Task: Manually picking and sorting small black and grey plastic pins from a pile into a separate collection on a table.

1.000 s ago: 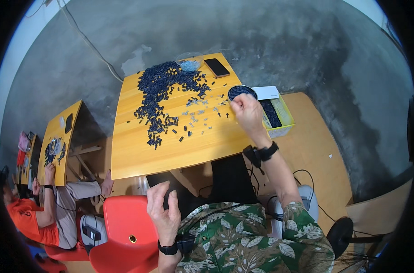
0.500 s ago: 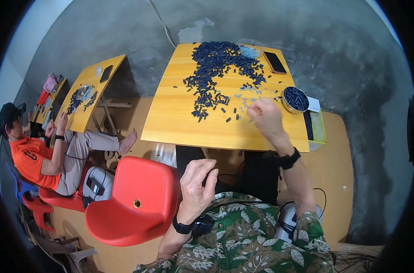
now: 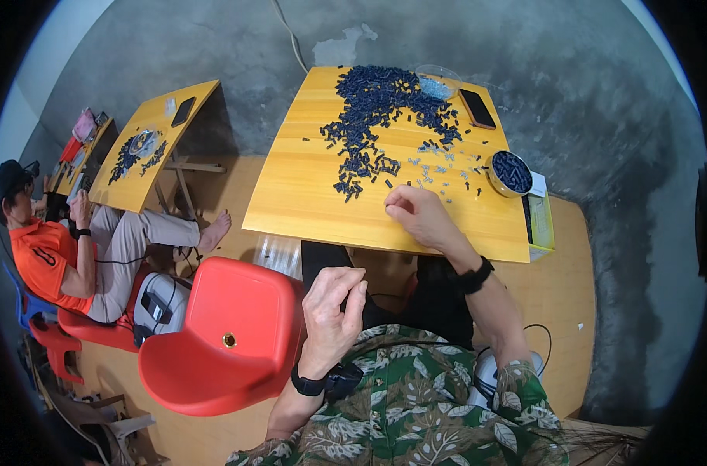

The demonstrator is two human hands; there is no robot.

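Note:
My left hand (image 3: 332, 312) is raised in front of my lap, short of the table's near edge. Its thumb and fingertips are pinched together, and whatever they hold is too small to make out. Over the near part of the yellow wooden table (image 3: 307, 202) hovers my right hand (image 3: 422, 217), also pinched; its fingertips hide what is between them. Just beyond it lie scattered small clear pieces (image 3: 439, 167). A large heap of small dark cylindrical pieces (image 3: 373, 97) spreads over the far middle, with a trail running toward me.
A round tub of dark pieces (image 3: 511, 172) stands at the right edge, above a yellow box (image 3: 541, 221). At the back are a clear dish of light-blue bits (image 3: 435, 87) and a phone (image 3: 477, 109). A red chair (image 3: 237, 311) is at left; a seated person (image 3: 54, 256) works beyond.
My right hand has moved left and toward me, away from the clear pieces. My left hand stays pinched in nearly the same place. The view has shifted slightly.

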